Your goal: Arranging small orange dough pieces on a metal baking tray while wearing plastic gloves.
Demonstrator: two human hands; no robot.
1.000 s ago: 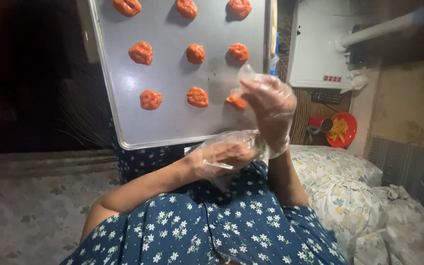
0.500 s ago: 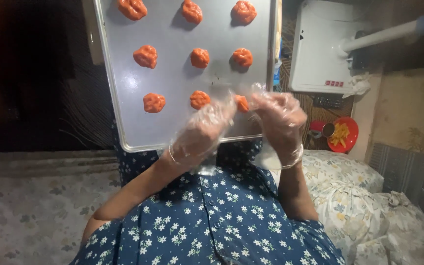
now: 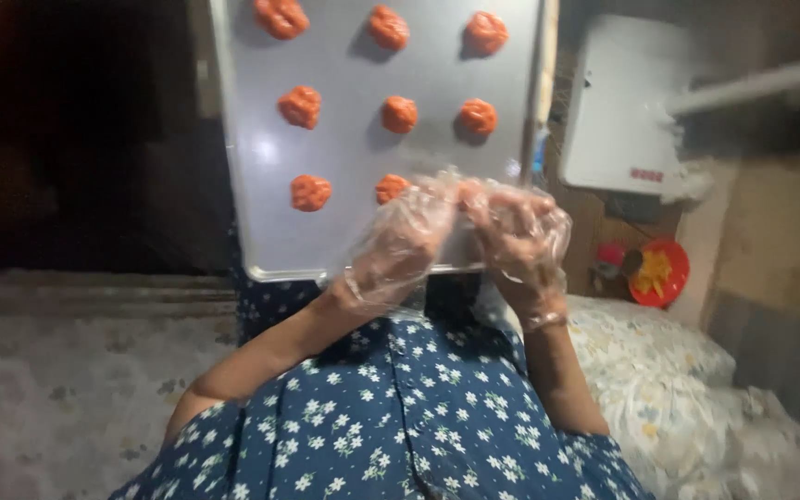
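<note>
A silver baking tray (image 3: 344,222) lies ahead of me with several orange dough lumps in rows, among them one lump (image 3: 311,193) at the near left. Both my hands wear clear plastic gloves. My left hand (image 3: 400,245) and my right hand (image 3: 516,231) meet fingertip to fingertip over the tray's near right corner. Between the fingertips sits an orange lump (image 3: 462,193), mostly hidden by the gloves. Another lump (image 3: 389,188) lies just left of my left hand's fingers.
My lap in a blue flowered dress (image 3: 391,417) fills the bottom. A white box-shaped appliance (image 3: 618,111) stands right of the tray, a red dish (image 3: 659,273) below it. A flowered cushion (image 3: 668,380) lies at the right, patterned floor (image 3: 67,389) at the left.
My right hand, first raised with an orange lump, came down to the tray. My left hand rose from my lap to meet it at the lump.
</note>
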